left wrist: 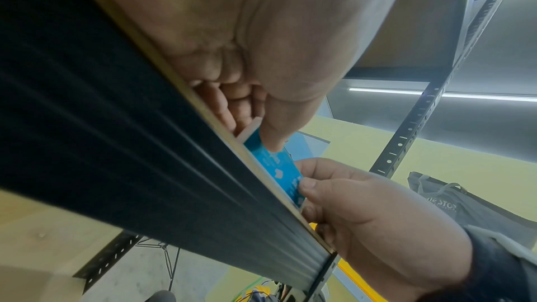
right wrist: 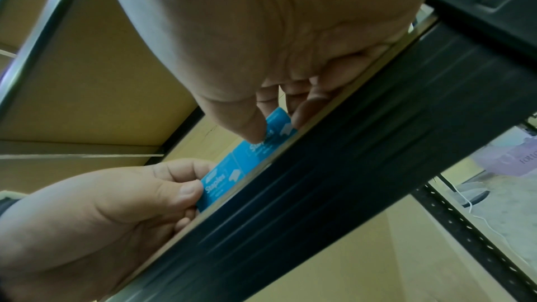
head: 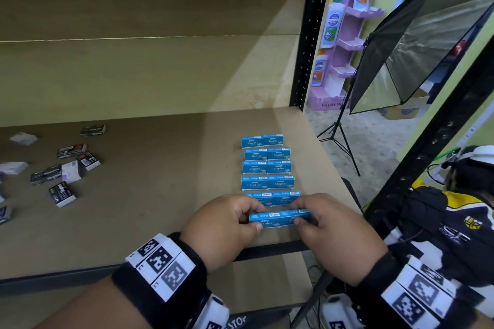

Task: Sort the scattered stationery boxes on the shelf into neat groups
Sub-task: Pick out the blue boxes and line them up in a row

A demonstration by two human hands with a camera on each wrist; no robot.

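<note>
Two blue staples boxes [head: 279, 218] lie end to end close to the shelf's front edge. My left hand [head: 252, 220] pinches the left box between thumb and fingers, and my right hand [head: 296, 218] pinches the right one. In the left wrist view the thumb [left wrist: 273, 137] presses on the blue box [left wrist: 276, 164]. The right wrist view shows the blue box [right wrist: 232, 169] just above the shelf rail. Behind them stands a column of blue box rows [head: 268, 182] running back to the farthest row [head: 262, 141]. Black and white boxes [head: 62, 168] lie scattered at the far left.
The brown shelf board [head: 160, 208] is bare between the two groups. Its dark front rail [head: 267, 247] runs under my hands. A black upright [head: 310, 35] stands at the back right, another [head: 427, 155] at the front right. A softbox on a stand [head: 414, 48] is beyond.
</note>
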